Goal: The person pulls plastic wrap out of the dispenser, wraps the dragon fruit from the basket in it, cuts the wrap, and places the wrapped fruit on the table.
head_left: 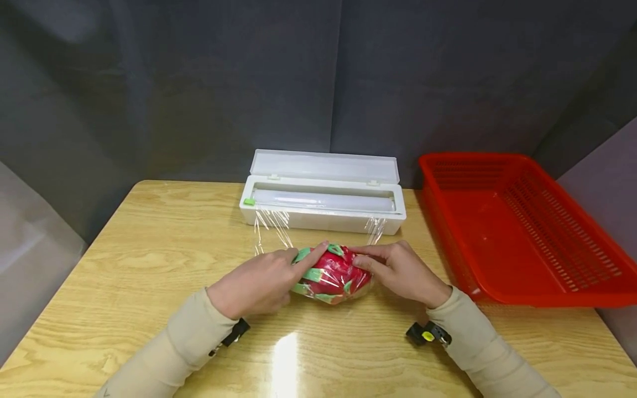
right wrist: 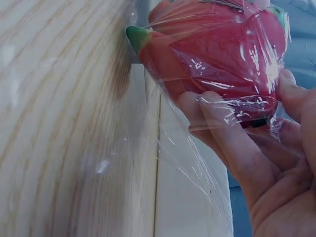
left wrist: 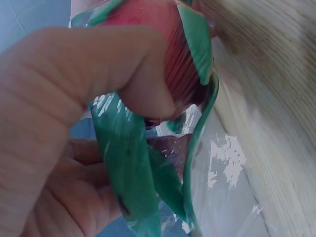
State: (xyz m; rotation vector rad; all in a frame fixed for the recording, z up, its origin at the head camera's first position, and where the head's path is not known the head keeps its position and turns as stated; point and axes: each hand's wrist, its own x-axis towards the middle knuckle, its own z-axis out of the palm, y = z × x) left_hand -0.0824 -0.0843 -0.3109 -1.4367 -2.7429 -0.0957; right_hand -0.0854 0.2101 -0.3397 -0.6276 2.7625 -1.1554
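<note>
A red dragon fruit (head_left: 334,276) with green scales is held above the table between both hands, wrapped in clear cling film (right wrist: 212,84). My left hand (head_left: 264,279) grips its left end, index finger stretched over the top; in the left wrist view the bent thumb presses beside long green scales (left wrist: 126,163). My right hand (head_left: 405,271) holds the other end between thumb and fingers, with film bunched at the fingertips (right wrist: 215,101). Behind the fruit, film still runs up to the roll (head_left: 323,200) inside an open white dispenser box (head_left: 323,219).
The box's lid (head_left: 323,166) is tipped back against a dark curtain (head_left: 224,83). A green slider (head_left: 249,202) sits at the box's left end. To the right stands a red plastic basket (head_left: 448,232) on the wooden table (head_left: 149,237).
</note>
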